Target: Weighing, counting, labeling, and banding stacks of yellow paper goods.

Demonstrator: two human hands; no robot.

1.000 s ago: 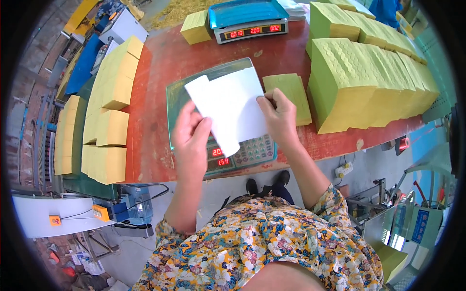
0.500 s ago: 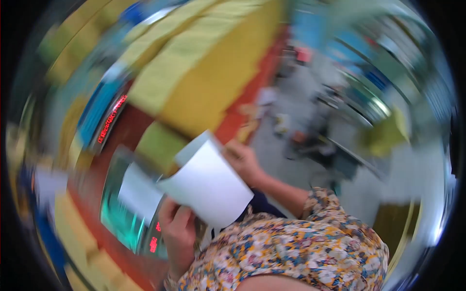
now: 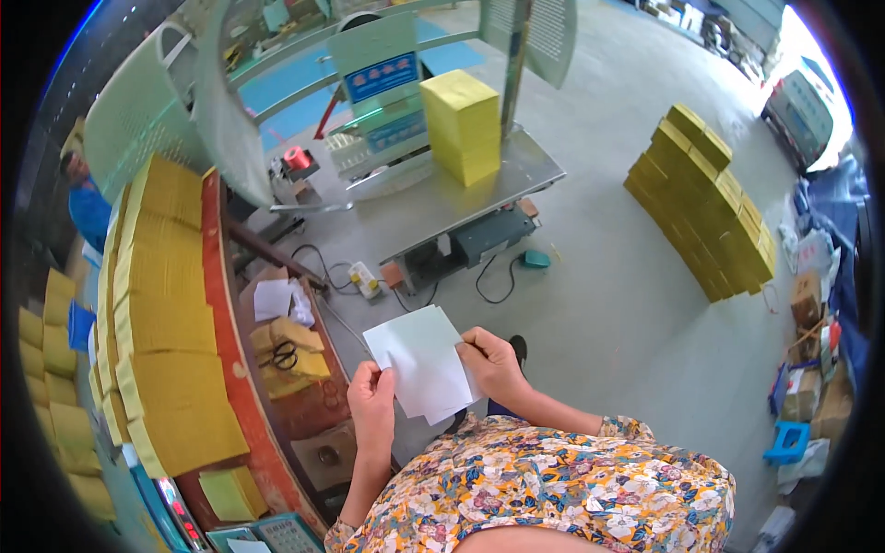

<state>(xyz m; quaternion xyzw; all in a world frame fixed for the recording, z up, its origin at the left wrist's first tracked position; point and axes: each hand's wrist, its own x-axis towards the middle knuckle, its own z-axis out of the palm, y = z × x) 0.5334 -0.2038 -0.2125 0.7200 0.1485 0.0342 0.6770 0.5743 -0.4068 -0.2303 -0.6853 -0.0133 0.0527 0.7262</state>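
Observation:
A few white paper sheets (image 3: 422,361), slightly fanned at the lower edge, are held up in front of my body. My left hand (image 3: 371,405) pinches their left edge, thumb on top. On the opposite side my right hand (image 3: 498,367) grips the right edge between thumb and fingers, with its other fingers curled. To the left of the sheets stands a red-edged table (image 3: 241,369) loaded with tall stacks of yellow paper (image 3: 175,323). A lower shelf beside it bears black-handled scissors (image 3: 284,356) on yellow paper.
Ahead is a strapping machine with a metal table (image 3: 406,217), carrying a yellow paper block (image 3: 463,129). Cables and a power strip (image 3: 364,279) lie on the floor below. More yellow bundles (image 3: 705,207) are piled at right, near a blue stool (image 3: 787,442). A person in blue (image 3: 89,217) is far left.
My view has swung right from the table with its stacks and red-lit displays to the machine and open floor. Both hands still hold the sheets, now lying flatter in view.

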